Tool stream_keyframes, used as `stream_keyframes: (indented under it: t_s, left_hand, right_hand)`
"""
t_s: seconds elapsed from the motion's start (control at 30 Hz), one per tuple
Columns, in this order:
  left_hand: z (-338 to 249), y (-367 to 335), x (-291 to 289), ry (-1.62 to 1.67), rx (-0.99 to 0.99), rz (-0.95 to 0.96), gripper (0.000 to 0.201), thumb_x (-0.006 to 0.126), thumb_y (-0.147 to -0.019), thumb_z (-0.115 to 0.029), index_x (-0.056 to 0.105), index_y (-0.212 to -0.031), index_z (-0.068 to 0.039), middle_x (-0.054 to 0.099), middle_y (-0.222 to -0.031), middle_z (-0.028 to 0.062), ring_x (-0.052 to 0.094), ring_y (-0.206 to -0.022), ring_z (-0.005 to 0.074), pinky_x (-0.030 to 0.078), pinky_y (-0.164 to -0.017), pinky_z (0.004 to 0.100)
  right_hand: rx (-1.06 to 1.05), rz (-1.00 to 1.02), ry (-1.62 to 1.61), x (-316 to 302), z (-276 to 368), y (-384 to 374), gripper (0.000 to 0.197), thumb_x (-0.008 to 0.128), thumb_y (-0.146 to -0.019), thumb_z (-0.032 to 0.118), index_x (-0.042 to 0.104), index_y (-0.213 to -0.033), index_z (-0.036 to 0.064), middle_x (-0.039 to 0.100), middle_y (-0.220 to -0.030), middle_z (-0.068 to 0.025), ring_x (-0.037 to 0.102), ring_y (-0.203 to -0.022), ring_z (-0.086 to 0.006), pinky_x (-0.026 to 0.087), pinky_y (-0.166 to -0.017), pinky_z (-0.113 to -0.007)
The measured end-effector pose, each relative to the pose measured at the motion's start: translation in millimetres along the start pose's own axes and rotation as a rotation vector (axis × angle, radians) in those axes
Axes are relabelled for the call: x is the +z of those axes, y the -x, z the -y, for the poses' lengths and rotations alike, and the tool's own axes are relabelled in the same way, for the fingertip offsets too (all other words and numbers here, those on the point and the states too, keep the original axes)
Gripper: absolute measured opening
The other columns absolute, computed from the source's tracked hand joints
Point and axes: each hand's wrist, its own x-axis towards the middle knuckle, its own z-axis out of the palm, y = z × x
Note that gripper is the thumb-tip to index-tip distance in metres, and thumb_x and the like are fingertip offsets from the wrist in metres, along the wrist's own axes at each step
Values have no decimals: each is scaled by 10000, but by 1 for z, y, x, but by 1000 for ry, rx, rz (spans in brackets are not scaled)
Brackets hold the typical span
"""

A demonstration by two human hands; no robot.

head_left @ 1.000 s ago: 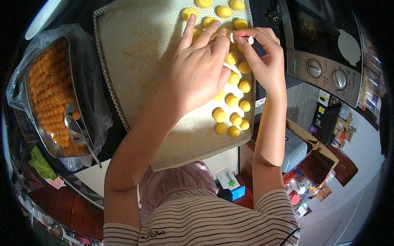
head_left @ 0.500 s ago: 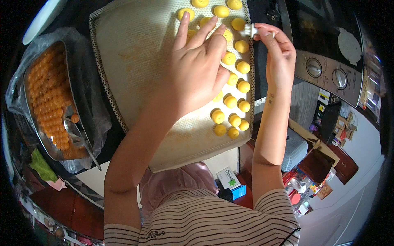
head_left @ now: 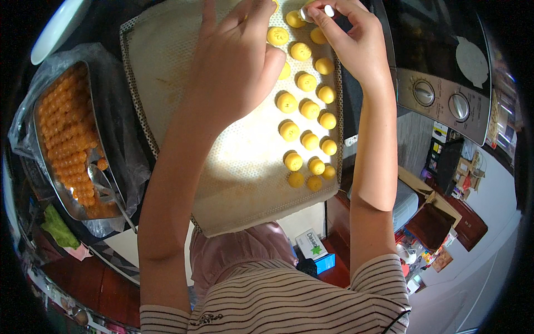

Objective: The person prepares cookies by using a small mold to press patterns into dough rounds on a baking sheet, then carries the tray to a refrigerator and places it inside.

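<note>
Rows of small round yellow dough pieces point(head_left: 301, 52) lie on a pale textured baking mat point(head_left: 167, 72) with a dotted border. Several have marks pressed into their tops, such as the flattened piece point(head_left: 278, 36) beside my left hand. My left hand point(head_left: 236, 67) is over the upper part of the mat, thumb apart and one finger stretched out; its fingertips reach the upper picture edge, near another yellow piece. At the upper right, my right hand point(head_left: 356, 36) pinches a small white plunger stamp point(head_left: 307, 13), its working end close to a yellow dough piece point(head_left: 295, 19).
On the left, a metal tray point(head_left: 108, 167) lined with clear plastic holds rows of orange balls point(head_left: 67, 122) and a spoon point(head_left: 114, 195). A white dish edge point(head_left: 58, 33) is at the far left. An oven with knobs point(head_left: 424, 93) stands to the right.
Both hands have moved up and to the left, away from me. The stamp has come from beside the mat's right edge to above the dough pieces.
</note>
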Motion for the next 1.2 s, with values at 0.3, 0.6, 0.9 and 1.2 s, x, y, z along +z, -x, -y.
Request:
stream_keyframes:
  t_s: [0.3,0.6,0.9,1.2]
  left_hand:
    - [0,-8,12,-33,159,-157,771,553,-775,-44,195,-1436,128,524,-1229,317,497,-1206,412,245,-1105,565]
    - [-3,-14,17,-33,81,-21,803,567,-820,-126,137,-1459,102,489,-1296,300,453,-1268,386,201,-1138,540]
    - [-2,-14,21,-18,36,18,784,538,-861,-190,125,-1464,93,458,-1340,303,421,-1311,371,155,-1160,526]
    - [-3,-13,18,-4,31,55,765,524,-887,-171,98,-1471,80,457,-1340,307,379,-1340,381,132,-1165,528]
  right_hand:
    - [-197,72,387,4,4,-4,48,641,-774,80,659,-778,36,570,-647,-111,530,-734,-286,365,-738,-383]
    - [-225,69,410,3,-5,-5,53,630,-771,66,645,-762,16,591,-680,-128,544,-735,-303,378,-719,-391]
    - [97,10,-81,10,-25,8,158,595,-844,23,664,-983,-3,646,-844,-116,604,-806,-201,454,-674,-328]
    - [214,-49,-419,15,-58,27,172,629,-919,112,698,-1044,16,698,-945,-34,629,-888,-74,471,-821,-200]
